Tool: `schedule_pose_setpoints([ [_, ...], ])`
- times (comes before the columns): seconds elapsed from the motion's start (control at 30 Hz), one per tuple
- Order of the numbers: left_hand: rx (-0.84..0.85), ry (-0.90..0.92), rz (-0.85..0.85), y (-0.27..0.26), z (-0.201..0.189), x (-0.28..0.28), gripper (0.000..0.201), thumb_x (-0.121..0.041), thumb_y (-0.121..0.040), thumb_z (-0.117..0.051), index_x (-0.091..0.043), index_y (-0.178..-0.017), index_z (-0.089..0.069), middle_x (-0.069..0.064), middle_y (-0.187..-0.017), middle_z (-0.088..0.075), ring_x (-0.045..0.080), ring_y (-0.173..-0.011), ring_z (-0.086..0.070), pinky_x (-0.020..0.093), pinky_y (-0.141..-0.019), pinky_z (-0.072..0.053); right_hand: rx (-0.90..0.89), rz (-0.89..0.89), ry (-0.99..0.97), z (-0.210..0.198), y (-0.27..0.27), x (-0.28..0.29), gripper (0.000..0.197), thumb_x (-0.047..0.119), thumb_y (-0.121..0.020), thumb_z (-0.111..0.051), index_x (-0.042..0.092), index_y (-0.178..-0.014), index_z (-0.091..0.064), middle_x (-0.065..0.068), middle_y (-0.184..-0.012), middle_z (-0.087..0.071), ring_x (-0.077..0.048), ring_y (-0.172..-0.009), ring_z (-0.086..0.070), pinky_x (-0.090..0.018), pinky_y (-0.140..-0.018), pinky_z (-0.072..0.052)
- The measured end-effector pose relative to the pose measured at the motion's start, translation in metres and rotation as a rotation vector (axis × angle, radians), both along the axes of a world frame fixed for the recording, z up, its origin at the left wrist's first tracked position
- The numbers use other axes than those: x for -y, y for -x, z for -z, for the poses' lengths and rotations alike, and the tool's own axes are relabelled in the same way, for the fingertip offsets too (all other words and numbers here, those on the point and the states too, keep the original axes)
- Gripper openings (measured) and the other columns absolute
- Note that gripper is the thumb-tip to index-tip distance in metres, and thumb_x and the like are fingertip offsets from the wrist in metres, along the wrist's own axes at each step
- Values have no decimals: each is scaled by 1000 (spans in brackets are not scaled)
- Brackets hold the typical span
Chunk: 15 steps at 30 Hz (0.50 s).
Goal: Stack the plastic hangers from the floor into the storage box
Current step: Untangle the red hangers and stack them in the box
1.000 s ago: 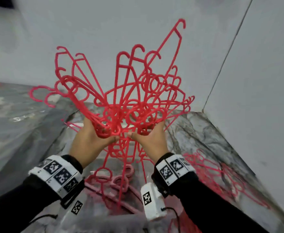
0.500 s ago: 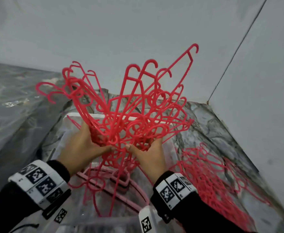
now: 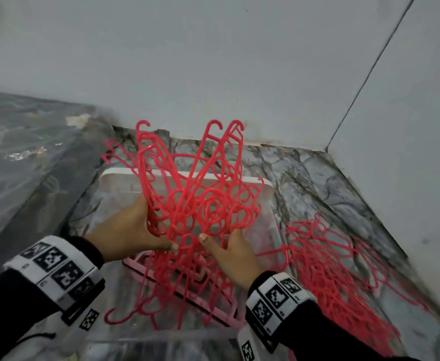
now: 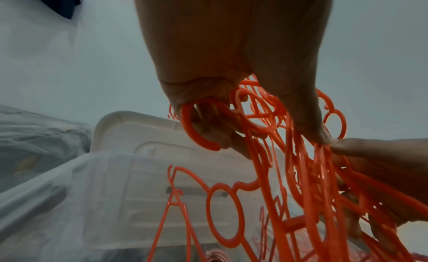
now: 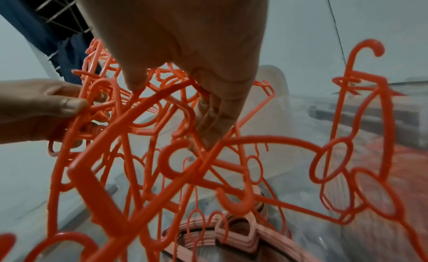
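Lowered since a second ago: hangers (image 3: pixel 200 204) clenched in left grip (image 3: pixel 133 230) and right grip (image 3: pixel 233 252), just above box (image 3: pixel 267 185); drop imminent.

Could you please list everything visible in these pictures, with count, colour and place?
Bundle of hangers: many, tangled, red, held over the box by both hands.
Hangers on the floor: a loose pile, red, right of the box.
Pink hangers: a flat stack, pale pink, inside the box.
Storage box: one, clear with a whitish rim, on the floor near the corner.
Floor: grey marbled pattern.
Walls: two, pale grey, meeting in a corner on the right.
Dark patterned fabric: one, left of the box.
Wristbands: two, white with black square markers, on the wrists.
Left hand: grips the bundle's left side.
Right hand: grips the bundle's right side.
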<state>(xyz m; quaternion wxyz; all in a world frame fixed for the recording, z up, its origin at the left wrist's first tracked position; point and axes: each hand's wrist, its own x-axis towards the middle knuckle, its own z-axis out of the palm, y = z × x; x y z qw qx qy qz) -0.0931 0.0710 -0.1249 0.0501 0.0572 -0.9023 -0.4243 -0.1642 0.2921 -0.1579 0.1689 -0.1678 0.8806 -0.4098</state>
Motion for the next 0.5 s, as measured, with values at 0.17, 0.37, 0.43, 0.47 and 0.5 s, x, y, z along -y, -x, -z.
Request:
schedule_pose_setpoints([
  [0.17,74,-4,39,-1,13,-4,91,-47,-42,-93,-37,-114,-39,-16,-82,-66,-5,-73,-64,16,-64,-51,69,-36,-53,4,-7,-9,53,69,-80,-53,23,-103,-41,12,-83,-54,-4,-75,-53,-21,-64,-41],
  [0.37,212,312,57,-2,14,-3,74,-36,-60,-88,-23,-110,-36,-9,-77,-62,-2,-66,-59,17,-61,-49,92,-141,-223,10,-19,-14,65,49,-93,-48,5,-137,-27,-2,-100,-59,-22,-96,-59,-28,-78,-45],
  [0.43,204,299,66,-2,13,-4,77,-34,-61,-87,-21,-116,-35,-9,-76,-61,-5,-65,-58,14,-59,-46,83,-132,-238,12,-19,-14,56,43,-97,-43,2,-133,-30,5,-78,-50,-15,-75,-52,-26,-64,-38],
  [0.47,195,295,74,-2,13,-4,77,-33,-62,-87,-21,-117,-34,-9,-76,-60,-7,-65,-58,13,-57,-44,91,-129,-240,13,-19,-15,53,41,-98,-41,2,-133,-31,7,-74,-46,-13,-72,-48,-26,-61,-37],
  [0.5,188,299,80,-2,12,-5,77,-33,-62,-87,-20,-117,-35,-10,-76,-59,-9,-66,-57,11,-57,-43,106,-126,-236,13,-18,-15,51,39,-99,-40,2,-133,-30,6,-76,-48,-14,-73,-48,-26,-62,-36],
])
